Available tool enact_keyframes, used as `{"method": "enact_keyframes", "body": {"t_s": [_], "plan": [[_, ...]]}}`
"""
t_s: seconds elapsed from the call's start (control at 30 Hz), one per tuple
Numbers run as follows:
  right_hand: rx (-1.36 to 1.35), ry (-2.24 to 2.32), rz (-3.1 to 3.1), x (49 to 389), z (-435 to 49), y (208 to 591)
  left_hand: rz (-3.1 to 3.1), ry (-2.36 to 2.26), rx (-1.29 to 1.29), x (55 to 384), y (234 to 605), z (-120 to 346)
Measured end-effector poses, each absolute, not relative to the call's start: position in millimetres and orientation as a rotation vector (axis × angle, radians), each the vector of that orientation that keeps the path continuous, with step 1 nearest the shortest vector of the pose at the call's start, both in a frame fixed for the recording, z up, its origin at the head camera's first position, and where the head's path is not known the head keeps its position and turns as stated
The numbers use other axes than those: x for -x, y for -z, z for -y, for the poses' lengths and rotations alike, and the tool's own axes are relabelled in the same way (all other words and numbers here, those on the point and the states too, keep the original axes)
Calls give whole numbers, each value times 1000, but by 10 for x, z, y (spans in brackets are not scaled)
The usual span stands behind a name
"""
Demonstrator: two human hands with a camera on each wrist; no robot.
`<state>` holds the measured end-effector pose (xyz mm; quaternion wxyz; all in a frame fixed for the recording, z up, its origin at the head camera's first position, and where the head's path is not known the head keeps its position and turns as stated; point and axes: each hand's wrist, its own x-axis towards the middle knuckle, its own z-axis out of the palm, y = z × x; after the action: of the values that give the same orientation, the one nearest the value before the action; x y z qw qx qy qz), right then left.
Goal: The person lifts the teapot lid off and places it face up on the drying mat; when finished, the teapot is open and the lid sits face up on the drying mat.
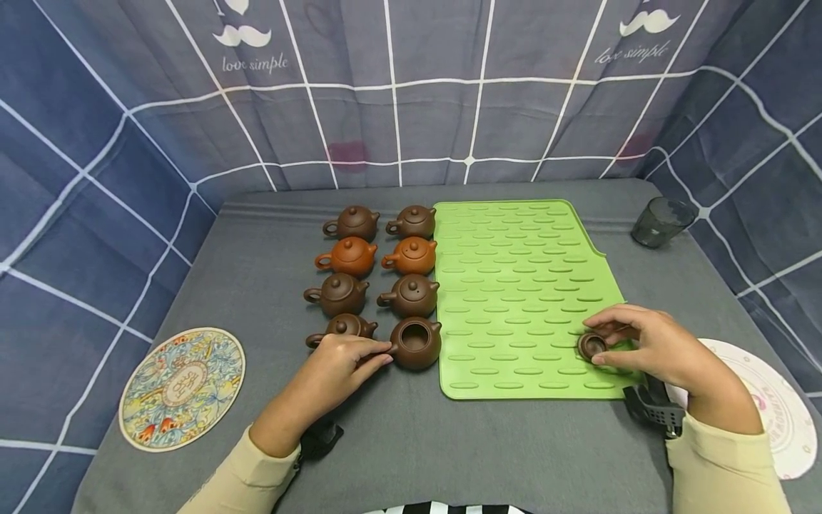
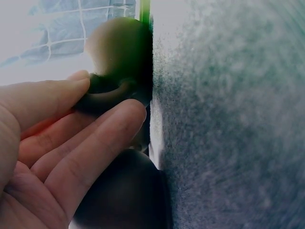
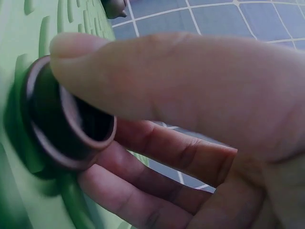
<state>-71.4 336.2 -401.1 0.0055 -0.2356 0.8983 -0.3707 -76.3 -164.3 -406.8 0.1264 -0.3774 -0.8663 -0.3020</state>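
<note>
My left hand (image 1: 340, 368) pinches the handle of a dark brown teapot (image 1: 417, 362) that stands without its lid, its round opening facing up and its spout to the right. In the left wrist view the thumb and fingers close around the looped handle (image 2: 107, 97). Over the right part of a green mat (image 1: 514, 300), my right hand (image 1: 664, 350) holds a small brown teapot lid (image 1: 591, 347) between thumb and fingers. The lid lies upside down, its hollow underside up, right at the mat's surface in the right wrist view.
Several lidded teapots, brown and orange (image 1: 411, 255), stand in two columns left of the mat. A patterned round mat (image 1: 183, 389) lies at left, a white round mat (image 1: 780, 414) at right under the forearm. A dark glass (image 1: 663, 222) stands at the back right.
</note>
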Motion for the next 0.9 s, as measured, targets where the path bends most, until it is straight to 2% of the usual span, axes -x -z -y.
{"method": "enact_keyframes", "body": {"t_s": [0.5, 0.9], "plan": [[740, 922, -3008, 773, -3273, 3856, 2529, 722, 1138, 750, 4018, 1652], [1054, 824, -2978, 1148, -2661, 3565, 2413, 751, 1135, 830, 3785, 1644]]}}
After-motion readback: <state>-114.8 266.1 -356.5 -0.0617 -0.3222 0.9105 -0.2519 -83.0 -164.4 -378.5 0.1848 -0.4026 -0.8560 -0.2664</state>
